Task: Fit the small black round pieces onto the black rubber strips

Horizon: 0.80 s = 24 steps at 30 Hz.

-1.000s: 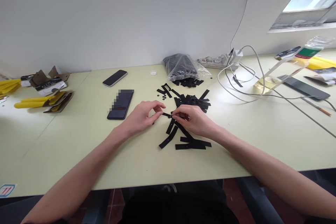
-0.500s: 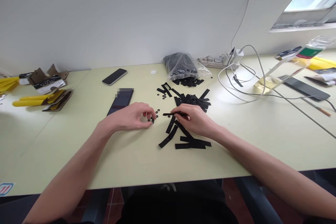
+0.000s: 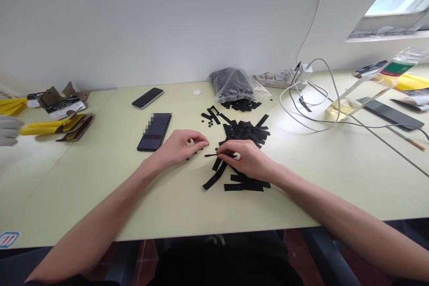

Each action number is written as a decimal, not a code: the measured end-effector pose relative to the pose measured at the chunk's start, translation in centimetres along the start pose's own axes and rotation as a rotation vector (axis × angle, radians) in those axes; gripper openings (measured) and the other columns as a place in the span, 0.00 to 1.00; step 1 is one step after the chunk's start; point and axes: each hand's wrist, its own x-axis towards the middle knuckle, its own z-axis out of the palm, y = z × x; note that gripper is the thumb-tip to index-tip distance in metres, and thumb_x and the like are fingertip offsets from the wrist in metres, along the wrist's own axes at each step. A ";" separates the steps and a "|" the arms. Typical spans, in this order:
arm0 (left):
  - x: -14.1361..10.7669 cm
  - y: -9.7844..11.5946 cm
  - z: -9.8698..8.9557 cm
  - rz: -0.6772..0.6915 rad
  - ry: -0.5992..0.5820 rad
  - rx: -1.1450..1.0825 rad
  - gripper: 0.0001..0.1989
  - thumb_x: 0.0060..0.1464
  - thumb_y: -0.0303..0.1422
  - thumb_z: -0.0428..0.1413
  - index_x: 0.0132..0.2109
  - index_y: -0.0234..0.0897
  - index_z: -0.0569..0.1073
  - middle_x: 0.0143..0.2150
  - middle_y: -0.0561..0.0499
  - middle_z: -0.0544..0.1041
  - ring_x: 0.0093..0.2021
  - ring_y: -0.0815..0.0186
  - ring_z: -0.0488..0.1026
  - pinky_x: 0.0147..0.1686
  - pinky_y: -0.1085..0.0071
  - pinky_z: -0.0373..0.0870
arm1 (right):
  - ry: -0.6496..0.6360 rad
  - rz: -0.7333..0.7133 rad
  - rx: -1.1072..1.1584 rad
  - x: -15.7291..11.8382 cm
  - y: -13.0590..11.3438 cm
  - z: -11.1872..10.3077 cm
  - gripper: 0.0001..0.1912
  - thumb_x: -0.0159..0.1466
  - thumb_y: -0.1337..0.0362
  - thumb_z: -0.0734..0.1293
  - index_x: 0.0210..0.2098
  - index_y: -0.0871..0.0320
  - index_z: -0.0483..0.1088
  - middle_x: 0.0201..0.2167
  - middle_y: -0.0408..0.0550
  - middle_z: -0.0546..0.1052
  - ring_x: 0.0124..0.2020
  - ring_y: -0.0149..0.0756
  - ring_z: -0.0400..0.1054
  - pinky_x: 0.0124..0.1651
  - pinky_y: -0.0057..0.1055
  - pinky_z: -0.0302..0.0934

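Note:
My left hand (image 3: 186, 146) is closed in a pinch, with a dark speck at its fingertips that looks like a small black ring. A few more small rings (image 3: 201, 149) lie on the table under and beside its fingers. Between thumb and fingers, my right hand (image 3: 246, 155) grips a thin black strip (image 3: 210, 155), whose free end points left toward the left fingertips. Loose black strips (image 3: 247, 186) lie below the right hand. A heap of such strips (image 3: 246, 130) is just beyond it, with several rings (image 3: 210, 123) to the heap's left.
A clear plastic bag of black strips (image 3: 233, 85) sits by the wall. Two phones (image 3: 147, 98) lie on the left of the table (image 3: 161, 205), near yellow-handled tools (image 3: 43, 128). Another person's gloved hand (image 3: 9, 130) is at the left edge. Cables (image 3: 317, 127) and a tilted bottle (image 3: 365, 91) stand right.
My left hand has moved right from the rings, its fingers now pinched together near the strip. My right hand has lowered the strip slightly. A gloved hand has come into view at the left.

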 end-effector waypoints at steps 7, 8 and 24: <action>0.0 0.6 2.0 0.004 0.035 -0.134 0.14 0.62 0.44 0.58 0.40 0.42 0.83 0.42 0.52 0.84 0.40 0.64 0.76 0.36 0.72 0.68 | 0.052 0.026 0.041 0.0 -0.1 0.0 0.07 0.70 0.64 0.66 0.39 0.58 0.76 0.30 0.46 0.78 0.28 0.31 0.69 0.31 0.28 0.60; 0.0 0.7 2.1 0.004 0.031 -0.147 0.14 0.62 0.44 0.58 0.40 0.42 0.83 0.41 0.52 0.84 0.40 0.64 0.76 0.37 0.71 0.68 | 0.061 0.024 0.044 0.0 -0.2 0.0 0.07 0.70 0.64 0.66 0.39 0.58 0.76 0.30 0.46 0.78 0.28 0.31 0.69 0.31 0.28 0.59; -0.4 1.0 2.3 0.043 -0.072 -0.142 0.17 0.59 0.46 0.61 0.49 0.42 0.81 0.48 0.50 0.82 0.46 0.60 0.76 0.44 0.68 0.72 | 0.010 0.177 0.088 0.1 -0.5 -0.5 0.11 0.71 0.59 0.65 0.37 0.58 0.75 0.30 0.46 0.78 0.27 0.31 0.67 0.29 0.28 0.58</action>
